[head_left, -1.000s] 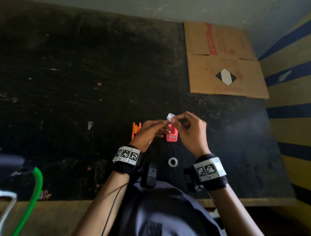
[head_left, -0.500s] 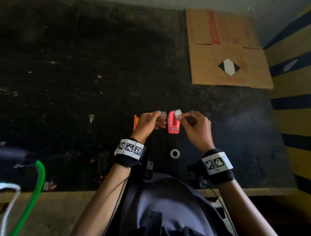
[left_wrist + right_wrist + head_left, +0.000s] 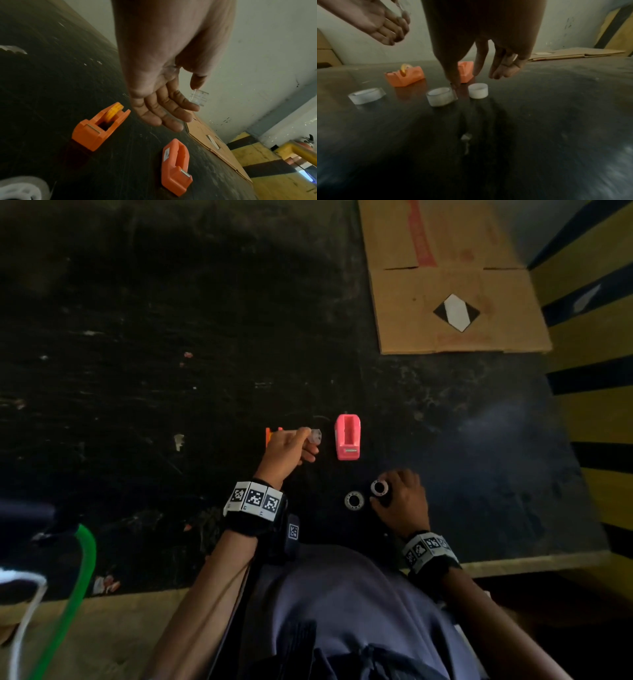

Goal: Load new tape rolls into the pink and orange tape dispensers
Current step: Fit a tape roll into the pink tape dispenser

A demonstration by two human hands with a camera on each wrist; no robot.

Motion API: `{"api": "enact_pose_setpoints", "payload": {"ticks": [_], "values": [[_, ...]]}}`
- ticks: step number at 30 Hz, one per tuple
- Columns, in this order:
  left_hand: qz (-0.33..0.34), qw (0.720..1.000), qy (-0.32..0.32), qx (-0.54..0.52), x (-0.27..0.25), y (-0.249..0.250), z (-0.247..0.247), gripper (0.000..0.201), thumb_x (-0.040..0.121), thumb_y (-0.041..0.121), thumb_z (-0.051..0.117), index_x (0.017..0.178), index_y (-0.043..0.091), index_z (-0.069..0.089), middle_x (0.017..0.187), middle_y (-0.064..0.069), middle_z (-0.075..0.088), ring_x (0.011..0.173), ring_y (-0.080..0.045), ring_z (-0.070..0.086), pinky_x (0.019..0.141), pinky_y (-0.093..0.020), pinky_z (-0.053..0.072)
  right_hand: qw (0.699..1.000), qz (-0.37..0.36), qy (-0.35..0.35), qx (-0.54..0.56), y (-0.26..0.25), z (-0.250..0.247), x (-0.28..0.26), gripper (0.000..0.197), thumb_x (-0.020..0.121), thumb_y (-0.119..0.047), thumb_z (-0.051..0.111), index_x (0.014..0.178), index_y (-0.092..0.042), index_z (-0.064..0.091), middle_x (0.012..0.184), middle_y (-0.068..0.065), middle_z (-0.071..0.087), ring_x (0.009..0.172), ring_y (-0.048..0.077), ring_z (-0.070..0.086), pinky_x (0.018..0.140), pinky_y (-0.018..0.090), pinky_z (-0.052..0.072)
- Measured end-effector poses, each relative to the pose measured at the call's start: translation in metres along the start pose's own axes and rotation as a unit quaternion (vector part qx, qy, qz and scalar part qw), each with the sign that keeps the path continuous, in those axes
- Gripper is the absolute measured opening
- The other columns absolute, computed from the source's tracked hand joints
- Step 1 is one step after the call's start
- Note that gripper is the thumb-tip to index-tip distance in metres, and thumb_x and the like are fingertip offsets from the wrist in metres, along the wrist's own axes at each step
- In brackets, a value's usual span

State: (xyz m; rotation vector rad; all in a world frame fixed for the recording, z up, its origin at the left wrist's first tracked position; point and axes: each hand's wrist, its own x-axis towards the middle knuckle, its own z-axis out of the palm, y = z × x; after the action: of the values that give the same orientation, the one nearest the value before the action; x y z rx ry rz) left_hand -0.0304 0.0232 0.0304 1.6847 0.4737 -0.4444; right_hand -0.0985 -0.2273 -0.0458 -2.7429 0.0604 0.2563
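Observation:
The pink dispenser (image 3: 347, 436) (image 3: 176, 166) stands with its slot bare. Left of it, the orange dispenser (image 3: 270, 434) (image 3: 97, 127) carries a yellow spool and is half hidden behind my left hand (image 3: 291, 446). That hand pinches a small clear hub (image 3: 314, 436) (image 3: 199, 98) between thumb and forefinger, above the table. Nearer me lie two clear tape rolls (image 3: 354, 500) (image 3: 378, 487). My right hand (image 3: 397, 494) hovers over them with straight fingers, its thumb tip at the right roll (image 3: 441, 98). A white core (image 3: 478, 90) sits under the fingers.
The black tabletop (image 3: 171, 371) is scuffed, with small scraps on it. Flattened cardboard (image 3: 452, 296) lies at the far right against a yellow and blue striped wall (image 3: 589, 392). A green hose (image 3: 80, 570) hangs at the near left edge.
My right hand has dropped from beside the pink dispenser to the rolls near the front edge and no longer holds the white piece. My left hand keeps the clear hub.

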Motion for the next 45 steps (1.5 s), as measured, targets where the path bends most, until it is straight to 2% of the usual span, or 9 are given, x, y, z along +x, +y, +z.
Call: {"api": "enact_pose_setpoints", "payload": {"ticks": [4,11,15,18,20,29,37,41,45], "values": [[0.008,1.000,-0.002,0.005,0.000,0.000,0.003,0.035,0.100,0.030,0.044,0.086,0.013,0.071,0.077,-0.003,0.070,0.067,-0.015,0.064,0.067,-0.028,0.043,0.991,-0.066,-0.086,-0.076,-0.010,0.000,0.003,0.074,0.057,-0.050,0.084,0.125,-0.035,0.061,0.144,0.008,0.041,0.128,0.032,0.037,0.098,0.048,0.036],[0.022,1.000,-0.004,0.011,-0.005,-0.003,0.005,0.033,0.102,0.027,0.046,0.079,0.018,0.067,0.073,-0.002,0.067,0.061,-0.014,0.061,0.060,-0.025,0.040,0.992,-0.103,-0.069,-0.002,-0.016,0.004,0.011,0.045,0.062,-0.040,0.085,0.103,-0.030,0.071,0.132,-0.005,0.058,0.122,0.023,0.048,0.091,0.033,0.020],[0.022,1.000,-0.009,0.019,-0.008,-0.005,0.008,0.030,0.102,0.027,0.047,0.081,0.020,0.067,0.074,-0.001,0.067,0.062,-0.014,0.062,0.061,-0.025,0.040,0.982,-0.143,-0.024,0.123,-0.027,-0.017,0.015,0.042,0.060,-0.024,0.084,0.099,-0.023,0.072,0.106,-0.008,0.074,0.099,0.017,0.069,0.088,0.035,0.045],[0.027,0.999,-0.029,0.028,-0.009,-0.005,0.014,0.027,0.102,0.028,0.047,0.084,0.022,0.067,0.075,-0.001,0.068,0.064,-0.014,0.062,0.061,-0.023,0.042,0.970,-0.166,-0.009,0.177,-0.038,-0.039,0.020,0.041,0.061,-0.023,0.081,0.101,-0.018,0.074,0.098,-0.004,0.077,0.088,0.014,0.072,0.084,0.021,0.051],[0.038,0.998,-0.039,0.028,-0.009,-0.004,0.018,0.027,0.102,0.025,0.047,0.089,0.014,0.068,0.076,-0.004,0.067,0.063,-0.015,0.061,0.053,-0.012,0.043,0.966,-0.177,0.004,0.187,-0.046,-0.051,0.023,0.041,0.060,-0.029,0.079,0.100,-0.019,0.073,0.097,-0.004,0.076,0.086,0.014,0.071,0.083,0.030,0.055],[0.099,0.992,-0.063,0.036,-0.013,-0.004,0.024,0.035,0.103,0.023,0.047,0.104,-0.004,0.069,0.089,-0.018,0.069,0.070,-0.016,0.062,0.052,-0.006,0.044,0.953,-0.168,0.008,0.253,-0.062,-0.077,0.023,0.042,0.062,-0.025,0.086,0.101,-0.019,0.070,0.101,-0.006,0.071,0.090,0.011,0.068,0.078,0.029,0.056],[0.123,0.985,-0.110,0.053,-0.012,0.001,0.021,0.035,0.102,0.025,0.048,0.105,0.000,0.072,0.096,-0.013,0.072,0.073,-0.008,0.062,0.058,-0.004,0.044,0.951,-0.120,0.019,0.284,-0.065,-0.076,0.023,0.038,0.067,-0.014,0.088,0.101,-0.017,0.071,0.093,-0.009,0.074,0.084,0.001,0.068,0.074,0.009,0.047],[0.140,0.979,-0.130,0.071,-0.013,0.002,0.022,0.035,0.102,0.025,0.050,0.101,-0.002,0.072,0.092,-0.011,0.071,0.072,-0.001,0.062,0.061,-0.005,0.045,0.948,-0.127,0.025,0.291,-0.068,-0.077,0.025,0.040,0.071,-0.014,0.088,0.107,-0.017,0.073,0.093,-0.005,0.074,0.084,0.006,0.070,0.076,0.021,0.056],[0.144,0.977,-0.141,0.078,-0.007,-0.002,0.022,0.035,0.100,0.032,0.051,0.100,0.006,0.074,0.095,-0.010,0.075,0.083,-0.020,0.068,0.074,-0.021,0.052,0.950,-0.137,0.031,0.278,-0.071,-0.077,0.026,0.043,0.073,-0.017,0.087,0.114,-0.018,0.073,0.096,-0.003,0.073,0.084,0.008,0.070,0.076,0.032,0.058]]}}
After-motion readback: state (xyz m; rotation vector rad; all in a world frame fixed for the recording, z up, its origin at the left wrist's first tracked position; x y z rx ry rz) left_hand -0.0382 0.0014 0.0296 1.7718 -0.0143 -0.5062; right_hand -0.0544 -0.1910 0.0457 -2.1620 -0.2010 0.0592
